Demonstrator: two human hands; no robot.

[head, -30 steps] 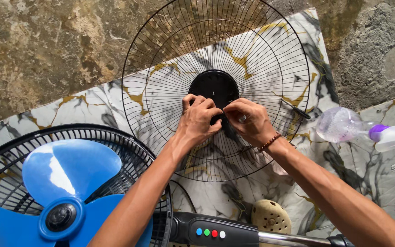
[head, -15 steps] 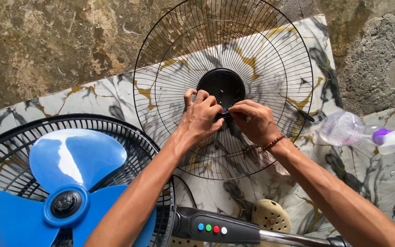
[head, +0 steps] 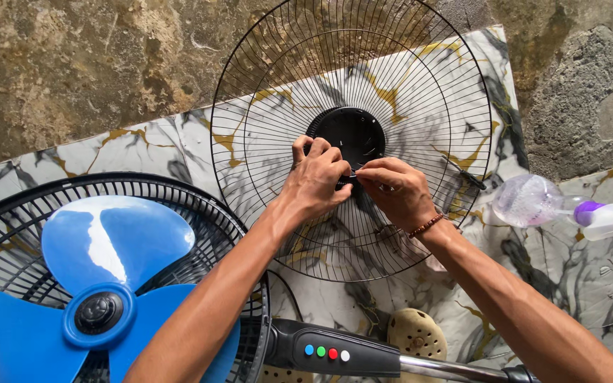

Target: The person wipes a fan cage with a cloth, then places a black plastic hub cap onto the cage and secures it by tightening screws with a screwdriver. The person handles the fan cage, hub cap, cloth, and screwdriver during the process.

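A black wire fan guard [head: 420, 106] lies flat on the marble-patterned floor, with a round black hub [head: 355, 131] at its centre. My left hand [head: 317, 181] rests on the wires just below the hub, fingers curled against the guard. My right hand [head: 395, 191] meets it from the right, thumb and forefinger pinched on a small item at the hub's lower edge; the item is too small to identify. A beaded bracelet [head: 426, 225] sits on my right wrist.
A fan with blue blades [head: 101, 269] in a black rear guard lies at lower left, its black control neck with coloured buttons [head: 328, 352] along the bottom. A clear and purple spray bottle [head: 569, 207] lies at right. A beige clog [head: 416, 333] sits near the bottom. Rough concrete wall behind.
The view has shifted slightly, so the guard and fan sit a little differently in frame. My hands have stayed together at the hub's lower edge, with small finger movements.
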